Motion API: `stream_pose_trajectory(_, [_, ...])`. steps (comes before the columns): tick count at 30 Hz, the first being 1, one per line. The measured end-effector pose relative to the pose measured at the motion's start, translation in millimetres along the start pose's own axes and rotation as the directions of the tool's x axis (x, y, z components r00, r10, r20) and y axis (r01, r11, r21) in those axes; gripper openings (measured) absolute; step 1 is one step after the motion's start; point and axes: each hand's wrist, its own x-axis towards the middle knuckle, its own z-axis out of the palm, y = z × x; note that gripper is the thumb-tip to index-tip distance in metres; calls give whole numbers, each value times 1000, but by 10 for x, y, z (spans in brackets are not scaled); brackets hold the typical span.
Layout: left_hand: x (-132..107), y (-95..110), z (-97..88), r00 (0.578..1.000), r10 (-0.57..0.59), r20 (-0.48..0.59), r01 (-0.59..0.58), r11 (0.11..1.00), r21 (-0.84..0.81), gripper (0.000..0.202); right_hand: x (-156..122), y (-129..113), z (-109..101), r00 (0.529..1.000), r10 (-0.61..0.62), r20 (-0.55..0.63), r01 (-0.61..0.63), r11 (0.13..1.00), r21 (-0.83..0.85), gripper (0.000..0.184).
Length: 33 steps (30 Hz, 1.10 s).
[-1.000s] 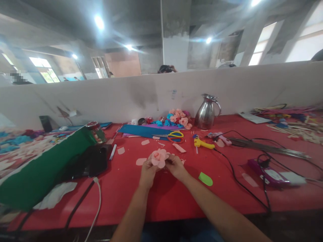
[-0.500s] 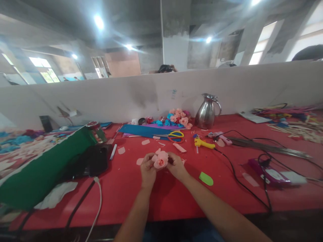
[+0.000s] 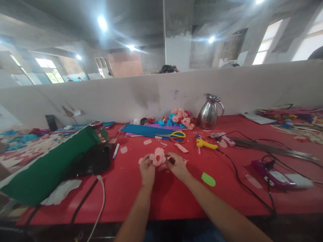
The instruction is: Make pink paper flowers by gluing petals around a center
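A pink paper flower (image 3: 158,157) with a coiled centre faces up toward me above the red table. My left hand (image 3: 147,169) is closed on its lower left side, fingertips behind the petals. My right hand (image 3: 177,165) has its thumb and fingers pinched at the flower's right edge. Around them lie pink petal pieces (image 3: 147,142) and a curled pink strip (image 3: 181,148). Beyond the hands are scissors (image 3: 174,135) with yellow and red handles, and a yellow hot glue gun (image 3: 206,144) is to the right.
A steel jug (image 3: 207,112) stands by the white partition (image 3: 113,101), beside a pile of finished flowers (image 3: 182,117). Thin wires (image 3: 272,149), a purple box (image 3: 275,175) and cables lie right. A green board (image 3: 50,168) and black phone (image 3: 102,158) sit left. A green piece (image 3: 208,179) lies near my right forearm.
The flower has turned and tilted, so its open petals and centre face me more directly. Both hands stay around it; the right fingers have shifted slightly. The view has moved a little.
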Motion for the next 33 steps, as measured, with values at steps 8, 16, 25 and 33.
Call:
stream_pose_trajectory(8, [3,26,-6,999,18,31,-17,999,-40,18,6,20,-10,999,-45,0,45,999,-20,17])
stream_pose_trajectory(16, [-39,135,76,942,-177,284,256,928,-271,16,-6,56,6,992,-120,26,121,992,-46,18])
stream_pose_trajectory(25, [-51,118,57,888,-247,388,345,916,-207,16,4,45,-18,984,-178,31,180,982,-63,19])
stream_pose_trajectory(33, [-29,187,24,921,-66,383,134,979,-154,6,29,56,-26,980,-194,33,196,977,-83,22])
